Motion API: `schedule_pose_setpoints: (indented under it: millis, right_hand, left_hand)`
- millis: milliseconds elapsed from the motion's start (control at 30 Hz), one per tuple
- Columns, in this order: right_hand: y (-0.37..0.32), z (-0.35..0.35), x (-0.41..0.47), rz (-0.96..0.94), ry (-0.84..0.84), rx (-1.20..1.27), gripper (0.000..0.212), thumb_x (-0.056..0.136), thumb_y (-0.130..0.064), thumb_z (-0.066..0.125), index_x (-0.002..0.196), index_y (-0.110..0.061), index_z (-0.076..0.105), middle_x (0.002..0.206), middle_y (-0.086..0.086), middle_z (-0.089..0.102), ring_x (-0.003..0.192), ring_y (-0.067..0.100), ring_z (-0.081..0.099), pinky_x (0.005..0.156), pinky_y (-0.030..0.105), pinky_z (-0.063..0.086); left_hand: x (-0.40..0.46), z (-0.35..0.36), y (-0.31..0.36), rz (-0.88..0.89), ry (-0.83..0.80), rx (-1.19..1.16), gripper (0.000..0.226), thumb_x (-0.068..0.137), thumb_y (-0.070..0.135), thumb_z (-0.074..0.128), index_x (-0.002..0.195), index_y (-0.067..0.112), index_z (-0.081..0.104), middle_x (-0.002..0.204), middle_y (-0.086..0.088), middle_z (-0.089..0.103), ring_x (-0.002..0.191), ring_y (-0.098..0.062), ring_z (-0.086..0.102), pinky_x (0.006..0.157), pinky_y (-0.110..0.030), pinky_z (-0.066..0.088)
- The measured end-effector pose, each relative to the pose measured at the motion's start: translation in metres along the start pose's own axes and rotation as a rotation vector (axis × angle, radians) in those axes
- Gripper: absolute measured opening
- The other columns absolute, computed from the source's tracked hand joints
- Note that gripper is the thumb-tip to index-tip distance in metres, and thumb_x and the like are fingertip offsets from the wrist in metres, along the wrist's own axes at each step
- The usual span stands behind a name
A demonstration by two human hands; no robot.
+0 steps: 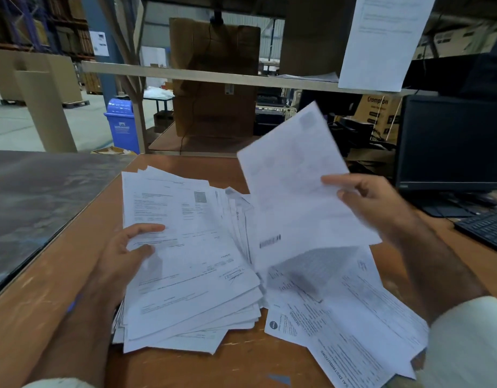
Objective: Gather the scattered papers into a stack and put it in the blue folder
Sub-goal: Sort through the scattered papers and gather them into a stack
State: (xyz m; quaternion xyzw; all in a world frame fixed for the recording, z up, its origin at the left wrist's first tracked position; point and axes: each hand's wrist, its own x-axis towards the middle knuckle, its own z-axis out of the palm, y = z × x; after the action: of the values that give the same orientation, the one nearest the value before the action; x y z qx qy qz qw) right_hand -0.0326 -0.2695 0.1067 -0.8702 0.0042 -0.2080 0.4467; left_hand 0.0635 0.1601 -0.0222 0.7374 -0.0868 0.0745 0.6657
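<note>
1. The right hand (373, 203) holds one sheet (300, 186) up off the desk (60, 289), thumb on the near face and fingers curled behind its right edge; the sheet is tilted and blurred, so it seems to be in motion
2. The left hand (130, 247) rests on the left edge of the pile (191, 261), thumb on the top page; the other fingers go under or beside the pile and I cannot tell how far they curl
3. The pile sits mid-desk, roughly gathered but fanned, with corners sticking out at its right and near edges
4. More loose papers (348, 317) lie just right of the pile under the raised sheet, overlapping one another and reaching the near right edge of the desk
5. No blue folder can be seen for certain; a small blue patch (279, 379) at the near desk edge may be part of it, too little shows to say
6. Risks, as I judge them: the single-edge grip lets the raised sheet flop or fold as it lands, so it may slide off the fanned pile instead of squaring up
7. The pile is uneven, so pressing only its left edge could let the lower pages skew or spill toward the near edge
8. The loose papers near the desk edge could be swept off by the right sleeve (465, 340)
9. A keyboard (485, 228) lies to the right, near enough to catch a sliding page
</note>
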Motion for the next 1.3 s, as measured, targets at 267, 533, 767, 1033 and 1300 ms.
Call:
schedule_pose_setpoints:
  millis: [267, 533, 767, 1033, 1300]
  right_hand:
    - [-0.003, 0.046, -0.011, 0.089, -0.206, 0.357, 0.068, 0.081, 0.000, 0.079, 0.142, -0.021, 0.058, 0.139, -0.004, 0.064, 0.118, 0.008, 0.065, 0.093, 0.021, 0.055]
    - [0.013, 0.141, -0.008, -0.069, -0.507, -0.218, 0.077, 0.085, -0.013, 0.072, 0.155, -0.025, 0.040, 0.156, -0.003, 0.042, 0.140, 0.012, 0.041, 0.106, 0.010, 0.028]
    - [0.012, 0.184, -0.019, -0.179, -0.320, -0.114, 0.064, 0.092, -0.037, 0.071, 0.151, -0.030, 0.046, 0.156, -0.006, 0.042, 0.141, 0.008, 0.039, 0.111, 0.008, 0.027]
    - [0.040, 0.140, -0.010, 0.100, -0.511, -0.690, 0.076, 0.095, -0.075, 0.033, 0.159, -0.038, 0.020, 0.169, -0.010, 0.014, 0.155, 0.019, 0.011, 0.121, 0.055, 0.009]
    - [0.046, 0.115, -0.007, 0.207, -0.490, -0.725, 0.074, 0.086, -0.083, 0.039, 0.145, -0.039, 0.043, 0.158, -0.010, 0.038, 0.144, 0.023, 0.036, 0.114, 0.055, 0.022]
  left_hand:
    - [-0.004, 0.002, 0.002, 0.041, -0.051, 0.065, 0.049, 0.090, -0.009, 0.066, 0.115, 0.032, 0.076, 0.136, 0.006, 0.063, 0.126, -0.016, 0.058, 0.091, -0.031, 0.052]
    - [-0.005, 0.012, 0.018, 0.097, -0.077, 0.036, 0.045, 0.093, 0.054, 0.063, 0.137, 0.049, 0.057, 0.141, 0.028, 0.053, 0.122, 0.020, 0.049, 0.108, -0.032, 0.038]
    - [0.000, 0.006, 0.020, -0.013, -0.229, 0.145, 0.044, 0.083, 0.019, 0.081, 0.120, 0.041, 0.074, 0.135, 0.015, 0.065, 0.112, 0.000, 0.066, 0.077, -0.018, 0.057]
    - [-0.001, -0.015, 0.009, -0.045, -0.077, 0.115, 0.042, 0.089, -0.005, 0.069, 0.119, 0.024, 0.075, 0.125, 0.003, 0.072, 0.107, -0.024, 0.070, 0.080, -0.027, 0.060]
    - [0.002, -0.034, 0.013, 0.087, 0.098, 0.266, 0.042, 0.089, 0.007, 0.070, 0.120, 0.035, 0.072, 0.135, 0.008, 0.065, 0.093, -0.031, 0.058, 0.083, -0.034, 0.044]
